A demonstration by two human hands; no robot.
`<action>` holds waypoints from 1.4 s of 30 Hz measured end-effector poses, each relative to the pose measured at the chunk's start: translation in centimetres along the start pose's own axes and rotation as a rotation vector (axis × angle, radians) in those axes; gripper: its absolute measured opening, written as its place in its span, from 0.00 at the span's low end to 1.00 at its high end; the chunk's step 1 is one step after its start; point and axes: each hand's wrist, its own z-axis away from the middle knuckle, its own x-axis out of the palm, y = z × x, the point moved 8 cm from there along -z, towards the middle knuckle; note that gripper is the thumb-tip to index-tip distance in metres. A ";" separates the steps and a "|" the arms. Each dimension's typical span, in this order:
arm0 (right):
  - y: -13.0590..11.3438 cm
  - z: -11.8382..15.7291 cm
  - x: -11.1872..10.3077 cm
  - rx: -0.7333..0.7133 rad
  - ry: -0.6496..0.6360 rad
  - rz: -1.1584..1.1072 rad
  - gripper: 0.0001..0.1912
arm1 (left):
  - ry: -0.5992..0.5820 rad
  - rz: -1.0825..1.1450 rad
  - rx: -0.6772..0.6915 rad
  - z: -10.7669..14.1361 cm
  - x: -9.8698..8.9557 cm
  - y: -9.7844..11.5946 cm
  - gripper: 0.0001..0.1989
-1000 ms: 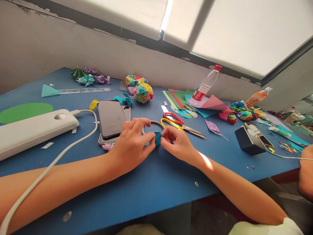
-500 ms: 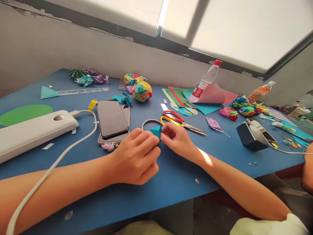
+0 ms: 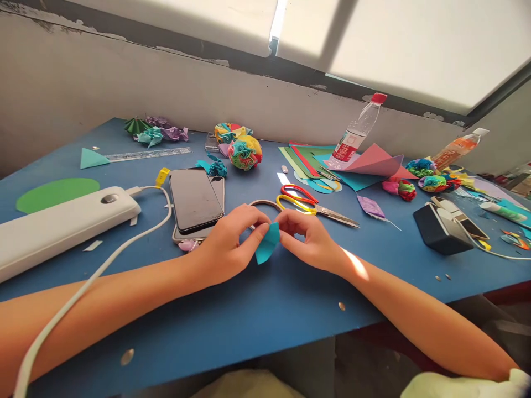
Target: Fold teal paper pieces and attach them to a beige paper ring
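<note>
A small piece of turquoise paper (image 3: 267, 244) is held up over the blue table (image 3: 265, 315), creased and hanging a little downward. My left hand (image 3: 230, 240) pinches its left edge between thumb and fingers. On the other side, my right hand (image 3: 305, 237) grips the right edge with thumb and forefinger. Just beyond the hands lie scissors (image 3: 332, 213) with red and yellow handles, beside a roll of tape (image 3: 265, 203) partly hidden by my fingers. Two stacked phones (image 3: 194, 200) rest behind my left hand.
A white power strip (image 3: 62, 229) and its cable (image 3: 99, 271) lie at left, the cable crossing my left forearm. Colourful paper balls (image 3: 245, 152), coloured sheets (image 3: 307, 160) and a water bottle (image 3: 352, 138) stand along the back. A dark box-shaped device (image 3: 440, 229) sits at right.
The turquoise paper has turned and opened out, showing a larger face between the fingers. My left hand has rolled so its thumb shows. The whole view has shifted slightly.
</note>
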 end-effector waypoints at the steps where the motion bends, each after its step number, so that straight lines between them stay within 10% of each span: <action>1: -0.1 0.0 0.0 -0.008 -0.005 -0.003 0.06 | 0.002 0.001 -0.002 0.0 0.0 0.0 0.06; 17: -0.8 0.3 -0.2 -0.157 0.064 0.303 0.11 | 0.022 -0.079 0.040 0.0 0.2 -0.2 0.06; 30: -2.5 1.8 0.4 -0.442 0.150 0.465 0.07 | -0.127 -0.481 0.362 1.2 1.9 2.4 0.10; 42: -1.5 1.3 3.1 -0.537 -0.268 0.630 0.12 | -0.227 -0.439 0.305 2.7 2.0 2.2 0.11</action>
